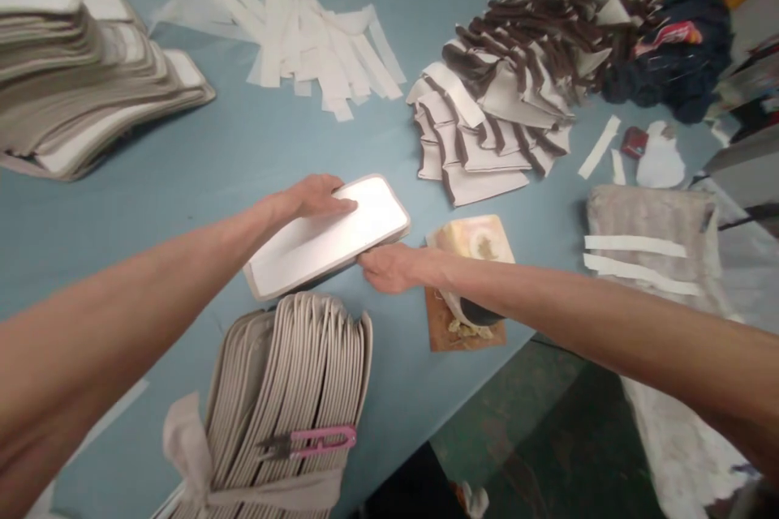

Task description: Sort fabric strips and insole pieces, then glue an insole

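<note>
A flat white panel with rounded corners and a beige edge (329,239) is held over the blue table. My left hand (320,196) grips its far long edge, thumb lying on the white face. On the near edge, towards the right end, my right hand (393,266) is closed with its fingers partly under the panel. Just below stands a bundle of similar beige panels (304,357) on edge, tied with a cloth strip (277,493). Pink-handled thread snips (320,439) rest on that bundle. A block-like pale yellow object on a brown base (480,239) sits beside my right forearm.
Stacked panels (103,97) stand at the left. Loose white strips (322,49) lie at the back. Folded brown-and-cream pieces (499,105) spread across the back right, near a dark plastic bag (687,57). A grey cloth-covered surface (645,215) adjoins the table at right.
</note>
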`<state>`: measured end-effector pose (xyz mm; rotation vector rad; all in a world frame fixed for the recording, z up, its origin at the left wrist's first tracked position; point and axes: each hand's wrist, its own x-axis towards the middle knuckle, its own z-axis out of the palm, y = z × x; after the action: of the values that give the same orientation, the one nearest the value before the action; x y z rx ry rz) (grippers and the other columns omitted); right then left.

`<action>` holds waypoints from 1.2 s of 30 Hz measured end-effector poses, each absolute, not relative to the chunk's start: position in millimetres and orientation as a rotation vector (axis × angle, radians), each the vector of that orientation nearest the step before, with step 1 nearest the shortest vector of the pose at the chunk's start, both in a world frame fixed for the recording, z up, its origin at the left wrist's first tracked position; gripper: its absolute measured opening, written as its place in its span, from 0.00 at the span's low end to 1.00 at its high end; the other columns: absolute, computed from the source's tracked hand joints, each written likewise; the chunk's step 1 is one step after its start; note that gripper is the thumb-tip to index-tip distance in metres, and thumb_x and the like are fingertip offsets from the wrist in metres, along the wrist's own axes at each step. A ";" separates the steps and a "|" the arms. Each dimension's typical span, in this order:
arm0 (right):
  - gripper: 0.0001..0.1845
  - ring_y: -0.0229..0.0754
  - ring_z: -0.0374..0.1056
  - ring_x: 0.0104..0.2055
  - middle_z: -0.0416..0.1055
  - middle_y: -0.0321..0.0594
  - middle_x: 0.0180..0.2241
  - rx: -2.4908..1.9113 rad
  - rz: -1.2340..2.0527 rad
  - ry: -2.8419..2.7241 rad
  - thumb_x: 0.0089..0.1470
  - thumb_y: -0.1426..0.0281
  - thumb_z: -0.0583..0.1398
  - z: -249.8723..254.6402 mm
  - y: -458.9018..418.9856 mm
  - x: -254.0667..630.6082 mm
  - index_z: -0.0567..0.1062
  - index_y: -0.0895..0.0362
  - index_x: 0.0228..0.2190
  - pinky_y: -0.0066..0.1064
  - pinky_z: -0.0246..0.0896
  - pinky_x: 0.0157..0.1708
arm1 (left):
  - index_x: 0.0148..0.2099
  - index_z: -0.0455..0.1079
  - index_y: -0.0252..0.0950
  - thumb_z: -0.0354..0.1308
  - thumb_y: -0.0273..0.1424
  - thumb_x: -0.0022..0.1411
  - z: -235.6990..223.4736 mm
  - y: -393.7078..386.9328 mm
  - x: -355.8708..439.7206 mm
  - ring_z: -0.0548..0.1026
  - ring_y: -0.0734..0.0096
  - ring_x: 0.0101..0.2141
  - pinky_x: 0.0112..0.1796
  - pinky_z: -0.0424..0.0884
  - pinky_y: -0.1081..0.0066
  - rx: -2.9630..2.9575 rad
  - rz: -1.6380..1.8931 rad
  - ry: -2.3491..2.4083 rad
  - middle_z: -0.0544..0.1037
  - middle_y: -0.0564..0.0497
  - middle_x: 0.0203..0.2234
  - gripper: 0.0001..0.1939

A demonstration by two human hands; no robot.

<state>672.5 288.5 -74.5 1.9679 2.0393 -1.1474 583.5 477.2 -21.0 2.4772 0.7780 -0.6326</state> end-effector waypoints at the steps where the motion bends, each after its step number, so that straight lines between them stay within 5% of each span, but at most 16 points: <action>1: 0.07 0.51 0.77 0.37 0.80 0.49 0.29 1.932 -1.174 2.049 0.60 0.70 0.64 -75.8 287.7 670.4 0.79 0.58 0.30 0.42 0.73 0.39 | 0.59 0.74 0.31 0.52 0.50 0.62 -20.9 474.9 585.4 0.78 0.52 0.51 0.50 0.71 0.65 2.478 -0.643 0.780 0.80 0.39 0.53 0.34; 6: 0.12 0.53 0.76 0.34 0.77 0.47 0.25 1.854 -1.261 2.116 0.60 0.68 0.61 -74.2 284.3 659.7 0.75 0.53 0.24 0.46 0.70 0.37 | 0.60 0.74 0.32 0.56 0.47 0.64 -19.7 466.4 587.6 0.76 0.53 0.55 0.55 0.68 0.65 2.443 -0.674 0.791 0.80 0.40 0.56 0.30; 12: 0.24 0.50 0.71 0.26 0.72 0.45 0.20 1.865 -1.230 2.013 0.63 0.60 0.58 -32.1 285.3 673.2 0.70 0.51 0.17 0.46 0.66 0.34 | 0.75 0.52 0.28 0.51 0.52 0.67 7.3 466.5 513.4 0.66 0.53 0.67 0.64 0.62 0.62 2.342 -0.477 0.901 0.62 0.36 0.71 0.45; 16: 0.16 0.52 0.76 0.37 0.81 0.45 0.34 1.985 -1.012 2.239 0.65 0.58 0.57 19.0 282.8 659.6 0.81 0.53 0.35 0.45 0.68 0.39 | 0.71 0.60 0.30 0.53 0.54 0.64 49.1 435.6 391.6 0.74 0.51 0.61 0.60 0.69 0.56 2.063 -0.259 1.008 0.73 0.35 0.65 0.43; 19: 0.17 0.53 0.76 0.49 0.81 0.44 0.48 1.956 -1.006 2.525 0.66 0.59 0.58 47.0 280.0 625.6 0.78 0.51 0.50 0.47 0.69 0.48 | 0.72 0.60 0.38 0.57 0.59 0.62 72.8 373.8 285.3 0.73 0.49 0.62 0.60 0.71 0.53 1.880 -0.366 1.134 0.73 0.40 0.65 0.45; 22: 0.18 0.53 0.73 0.54 0.79 0.46 0.51 1.768 -1.000 2.722 0.67 0.59 0.58 50.5 277.5 585.0 0.77 0.55 0.52 0.49 0.69 0.54 | 0.74 0.55 0.49 0.61 0.57 0.61 70.2 294.8 195.5 0.70 0.50 0.65 0.63 0.69 0.50 1.881 -0.468 1.153 0.67 0.47 0.70 0.45; 24: 0.18 0.54 0.71 0.55 0.78 0.50 0.51 1.711 -0.948 2.766 0.67 0.59 0.58 40.1 274.7 562.8 0.77 0.57 0.50 0.51 0.68 0.57 | 0.74 0.55 0.46 0.65 0.56 0.58 56.6 250.2 156.6 0.73 0.46 0.62 0.61 0.71 0.50 2.013 -0.373 1.161 0.70 0.42 0.68 0.48; 28: 0.18 0.59 0.68 0.59 0.74 0.56 0.56 1.877 -0.817 2.711 0.64 0.60 0.60 10.6 264.2 539.3 0.77 0.59 0.48 0.56 0.65 0.60 | 0.73 0.58 0.42 0.52 0.42 0.71 34.5 214.4 133.1 0.74 0.53 0.62 0.62 0.70 0.58 2.091 -0.259 1.067 0.72 0.43 0.66 0.31; 36: 0.07 0.55 0.66 0.59 0.75 0.53 0.55 2.108 -0.571 2.702 0.58 0.72 0.58 -0.9 245.9 524.0 0.77 0.56 0.36 0.50 0.63 0.61 | 0.60 0.70 0.38 0.53 0.30 0.64 28.5 226.3 176.4 0.79 0.50 0.53 0.51 0.75 0.56 2.221 -0.356 1.109 0.80 0.40 0.54 0.22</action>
<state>524.0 245.9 -0.9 2.1084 2.7017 -0.5705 176.4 226.3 28.5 2.2208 1.1095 -0.3562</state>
